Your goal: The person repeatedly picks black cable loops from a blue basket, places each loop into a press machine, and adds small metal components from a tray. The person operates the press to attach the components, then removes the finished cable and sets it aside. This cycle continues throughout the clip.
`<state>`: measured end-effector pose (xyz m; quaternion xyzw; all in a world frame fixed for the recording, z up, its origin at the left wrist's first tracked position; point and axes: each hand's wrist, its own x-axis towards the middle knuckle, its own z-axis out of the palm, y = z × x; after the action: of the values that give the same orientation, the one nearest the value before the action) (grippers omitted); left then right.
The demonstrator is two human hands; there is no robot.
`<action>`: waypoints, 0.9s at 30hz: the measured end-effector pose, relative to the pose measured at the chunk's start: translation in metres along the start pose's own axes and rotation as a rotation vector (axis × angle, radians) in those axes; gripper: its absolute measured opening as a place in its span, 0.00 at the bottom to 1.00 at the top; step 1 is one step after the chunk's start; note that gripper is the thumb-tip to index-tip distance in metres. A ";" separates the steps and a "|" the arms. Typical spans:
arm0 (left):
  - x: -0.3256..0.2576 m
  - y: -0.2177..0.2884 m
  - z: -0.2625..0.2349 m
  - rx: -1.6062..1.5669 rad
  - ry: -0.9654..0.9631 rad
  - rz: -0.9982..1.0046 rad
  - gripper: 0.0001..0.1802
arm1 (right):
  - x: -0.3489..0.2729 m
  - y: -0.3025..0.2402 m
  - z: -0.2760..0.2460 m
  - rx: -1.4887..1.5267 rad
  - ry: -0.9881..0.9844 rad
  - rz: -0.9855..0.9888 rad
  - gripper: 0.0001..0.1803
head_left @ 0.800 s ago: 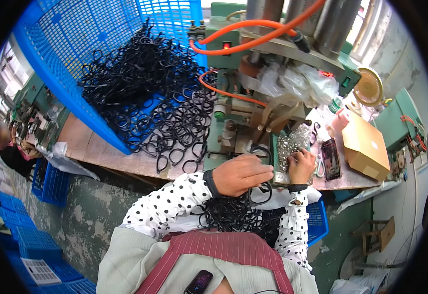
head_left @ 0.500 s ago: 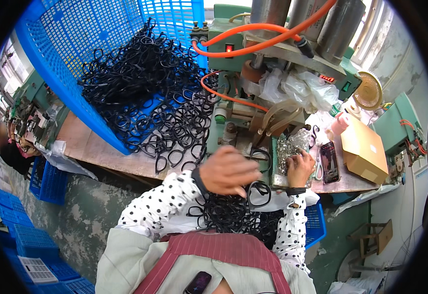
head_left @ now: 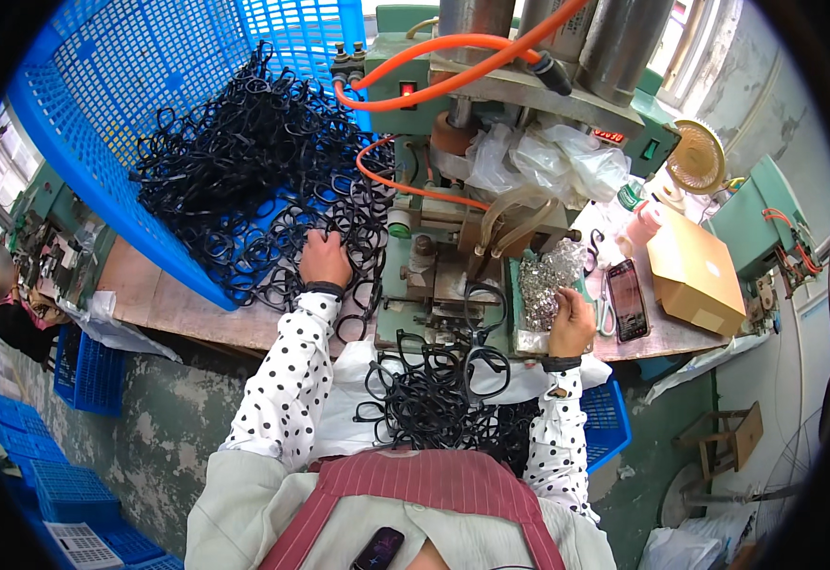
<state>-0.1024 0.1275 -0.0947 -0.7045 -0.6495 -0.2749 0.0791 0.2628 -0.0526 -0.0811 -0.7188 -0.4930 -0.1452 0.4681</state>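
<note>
On the table's left side, my left hand [head_left: 327,258] lies on loose black eyeglass frames [head_left: 273,249], fingers curled around part of one. My right hand [head_left: 572,323] is closed in a pinch beside a green-edged tray [head_left: 532,342] of small shiny metal pieces [head_left: 546,280]. What the pinch holds is too small to make out. Between the hands, one black eyeglass frame [head_left: 488,372] stands at the front of the green press [head_left: 443,313], untouched by either hand. A tangled heap of black eyeglass frames [head_left: 434,404] rests below it, in front of my apron.
A large blue basket [head_left: 102,180] tips open at the left, full of black frames. Orange hoses [head_left: 453,43] arch over the press. Right of the tray are scissors [head_left: 606,315], a phone [head_left: 627,299] and a cardboard box [head_left: 695,271]. A wooden stool [head_left: 728,442] stands at the right.
My left hand has moved from the press front leftward onto the loose frames. The right hand has drawn back slightly from the metal pieces, fingertips now together. The view has shifted a little.
</note>
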 end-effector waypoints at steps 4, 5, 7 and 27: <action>-0.016 -0.010 -0.006 -0.118 0.055 0.075 0.10 | -0.001 0.005 0.006 0.169 0.083 0.212 0.05; -0.020 -0.009 -0.011 -0.149 0.071 0.069 0.10 | -0.002 0.006 0.006 0.180 0.065 0.250 0.06; -0.026 -0.003 -0.023 -0.328 0.088 0.054 0.09 | 0.000 0.004 0.002 0.197 0.034 0.325 0.06; -0.047 0.108 -0.155 -1.052 0.233 0.532 0.09 | 0.024 -0.114 -0.022 0.708 -0.070 0.259 0.06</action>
<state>-0.0429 -0.0020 0.0383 -0.7527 -0.2145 -0.6057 -0.1435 0.1836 -0.0479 0.0064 -0.5734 -0.4331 0.1193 0.6851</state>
